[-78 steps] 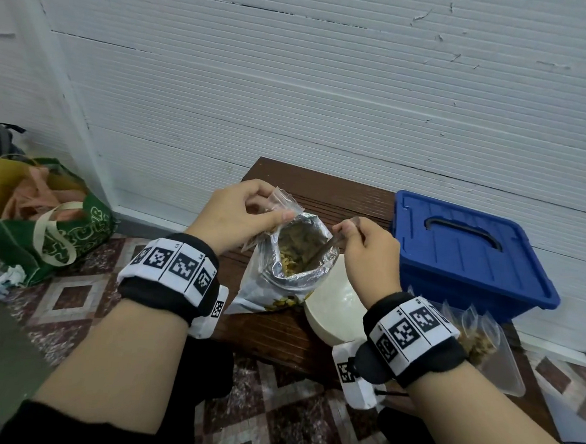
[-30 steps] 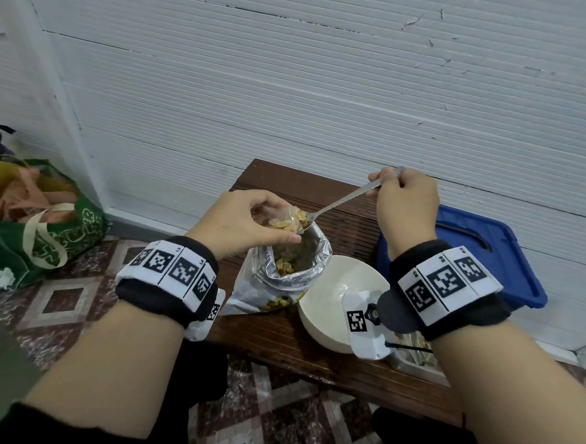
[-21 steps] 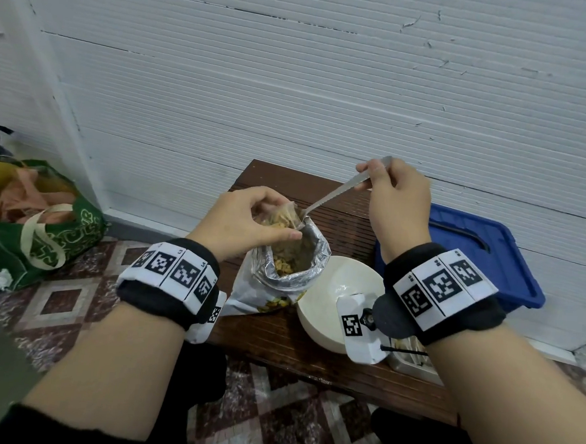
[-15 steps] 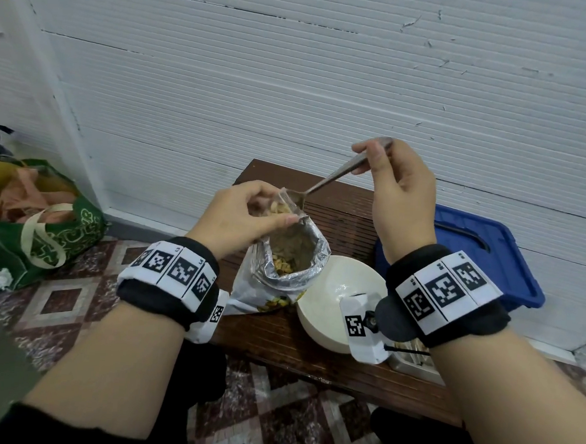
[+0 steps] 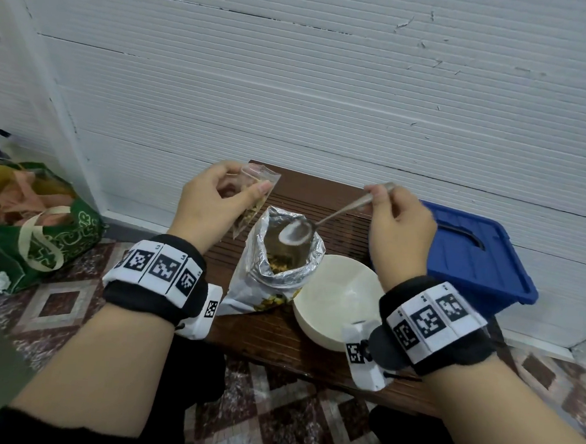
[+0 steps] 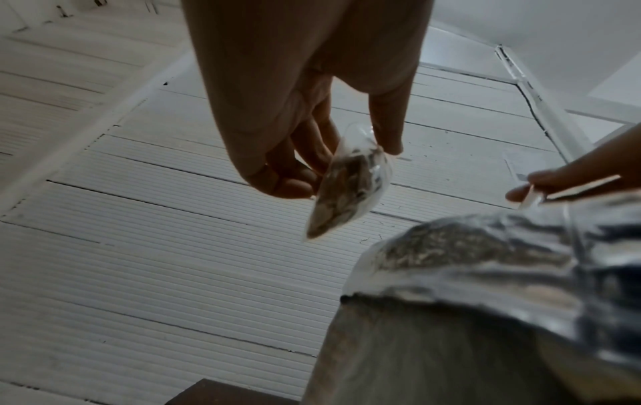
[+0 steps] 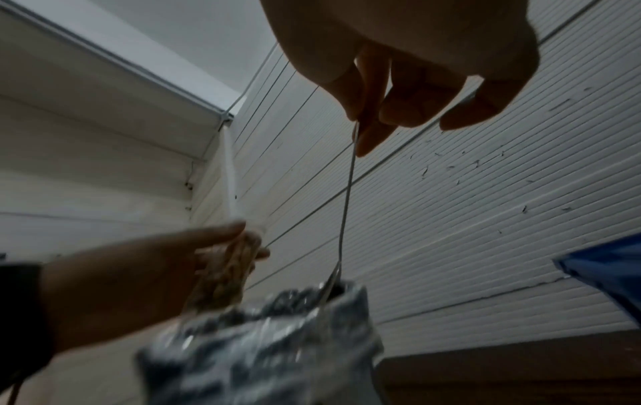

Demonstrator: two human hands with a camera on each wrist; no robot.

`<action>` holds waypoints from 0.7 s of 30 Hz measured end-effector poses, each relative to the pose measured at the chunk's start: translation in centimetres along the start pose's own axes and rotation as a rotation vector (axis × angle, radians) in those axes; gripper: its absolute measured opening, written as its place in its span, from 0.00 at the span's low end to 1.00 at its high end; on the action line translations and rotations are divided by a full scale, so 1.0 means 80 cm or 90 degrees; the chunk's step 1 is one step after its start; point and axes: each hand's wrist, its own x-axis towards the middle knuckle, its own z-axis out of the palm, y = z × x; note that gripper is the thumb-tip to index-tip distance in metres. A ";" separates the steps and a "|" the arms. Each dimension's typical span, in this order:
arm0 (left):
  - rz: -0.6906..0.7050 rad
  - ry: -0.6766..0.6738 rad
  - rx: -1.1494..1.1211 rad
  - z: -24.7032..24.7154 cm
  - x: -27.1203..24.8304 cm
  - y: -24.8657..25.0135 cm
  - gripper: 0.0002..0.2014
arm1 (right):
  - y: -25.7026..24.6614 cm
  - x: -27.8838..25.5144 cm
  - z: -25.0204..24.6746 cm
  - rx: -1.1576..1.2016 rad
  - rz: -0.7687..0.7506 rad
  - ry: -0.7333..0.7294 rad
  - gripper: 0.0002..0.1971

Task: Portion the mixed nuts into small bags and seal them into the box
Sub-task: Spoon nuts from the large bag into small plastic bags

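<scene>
Now that my right grip (image 5: 399,225) has tipped its load and brought the empty spoon (image 5: 296,234) down to the foil pack (image 5: 274,272) on the bench (image 5: 267,333), my left grip (image 5: 214,203) pinches the part-filled bag (image 5: 252,198) beside it; another scoop seems due.

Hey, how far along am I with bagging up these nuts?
Early to midway, by the look of it. Done: the small clear bag pinched in your left hand already holds some nuts. In hand: your right hand holds the spoon, its bowl empty over the open foil nut bag. Left: sealing this bag and putting it in the blue box, whose lid is closed.
</scene>
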 end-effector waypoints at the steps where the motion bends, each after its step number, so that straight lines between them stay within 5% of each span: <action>1: 0.006 0.006 -0.009 0.001 -0.001 0.002 0.23 | 0.004 -0.009 0.004 -0.024 -0.001 -0.026 0.12; 12: 0.086 -0.005 -0.069 0.004 -0.018 0.034 0.16 | 0.045 -0.053 0.040 -0.113 0.032 -0.153 0.05; 21: 0.133 -0.088 -0.103 0.040 -0.035 0.079 0.20 | 0.011 -0.034 -0.016 0.057 0.098 -0.069 0.16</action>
